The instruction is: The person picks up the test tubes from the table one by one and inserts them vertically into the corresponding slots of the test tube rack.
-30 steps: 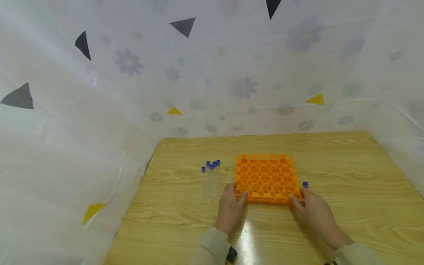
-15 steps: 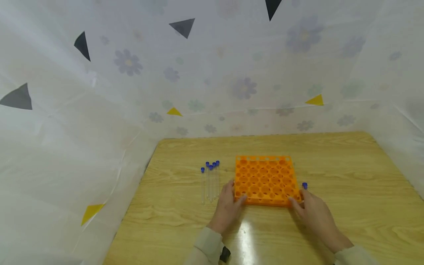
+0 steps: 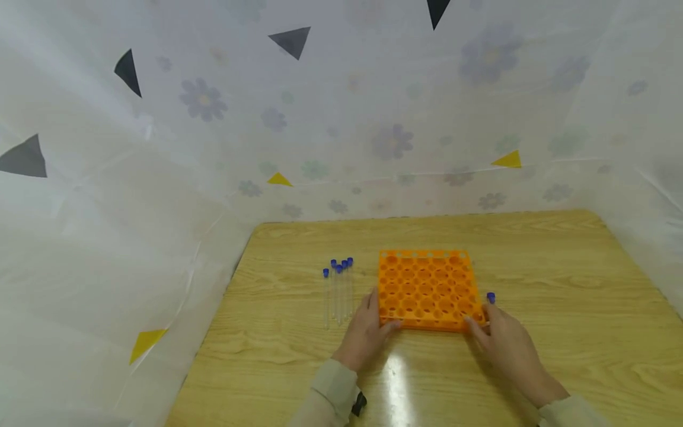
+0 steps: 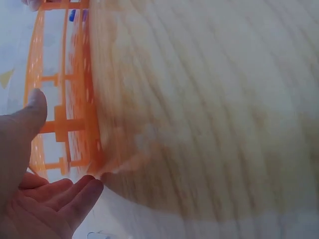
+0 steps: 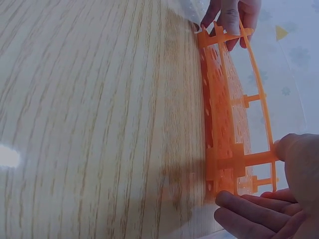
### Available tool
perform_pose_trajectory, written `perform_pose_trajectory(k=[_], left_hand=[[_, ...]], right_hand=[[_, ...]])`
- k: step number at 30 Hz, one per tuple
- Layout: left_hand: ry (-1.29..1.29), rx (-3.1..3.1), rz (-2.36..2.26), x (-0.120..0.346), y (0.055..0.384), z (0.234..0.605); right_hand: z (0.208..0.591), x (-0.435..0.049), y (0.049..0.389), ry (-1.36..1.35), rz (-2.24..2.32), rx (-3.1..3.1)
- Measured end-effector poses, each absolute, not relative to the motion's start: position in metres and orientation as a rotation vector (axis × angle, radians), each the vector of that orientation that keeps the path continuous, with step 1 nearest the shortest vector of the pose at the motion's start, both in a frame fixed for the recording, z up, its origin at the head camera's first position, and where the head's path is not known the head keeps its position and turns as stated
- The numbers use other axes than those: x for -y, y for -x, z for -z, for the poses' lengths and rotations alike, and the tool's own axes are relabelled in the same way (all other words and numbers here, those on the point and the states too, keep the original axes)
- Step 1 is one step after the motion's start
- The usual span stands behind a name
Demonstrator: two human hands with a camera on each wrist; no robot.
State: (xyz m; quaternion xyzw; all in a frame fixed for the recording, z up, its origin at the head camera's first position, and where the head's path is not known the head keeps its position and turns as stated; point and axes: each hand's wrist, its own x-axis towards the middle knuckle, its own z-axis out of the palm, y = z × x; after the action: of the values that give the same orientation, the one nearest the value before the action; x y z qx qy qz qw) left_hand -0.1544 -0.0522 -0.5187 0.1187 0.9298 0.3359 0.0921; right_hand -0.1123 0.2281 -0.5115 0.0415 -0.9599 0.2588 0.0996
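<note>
The orange test-tube rack (image 3: 425,282) sits on the worktop (image 3: 560,284), left hand (image 3: 364,336) and right hand (image 3: 508,343) pinching its near corners between thumb and fingers (image 4: 82,200); a sideways shove could roll the blue-capped tubes (image 3: 339,296) or knock the blue cap (image 3: 491,297).

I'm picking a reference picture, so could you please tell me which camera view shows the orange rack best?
The head view: it looks down on the orange rack and shows its rows of holes, the left hand and right hand covering little. Both wrist views show it from the side, mainly its open frame.
</note>
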Motion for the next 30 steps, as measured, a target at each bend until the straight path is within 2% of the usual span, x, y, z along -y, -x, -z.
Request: perform_pose_trajectory(k=[17,24,30], left_hand=[[-0.411,-2.819,-1.080,0.0523,0.1505,0.5241],[-0.454,-2.900,-0.971,0.0538,0.1498,0.5202],[-0.582,-3.090,-0.698,0.0539,0.1521,0.5208]], right_hand=[[0.5113,-0.2269,0.1113,-0.096,-0.768,2.864],[0.5094,-0.2267,0.1110,-0.091,-0.765,2.893],[0.5103,-0.2266,0.1111,-0.087,-0.771,2.889]])
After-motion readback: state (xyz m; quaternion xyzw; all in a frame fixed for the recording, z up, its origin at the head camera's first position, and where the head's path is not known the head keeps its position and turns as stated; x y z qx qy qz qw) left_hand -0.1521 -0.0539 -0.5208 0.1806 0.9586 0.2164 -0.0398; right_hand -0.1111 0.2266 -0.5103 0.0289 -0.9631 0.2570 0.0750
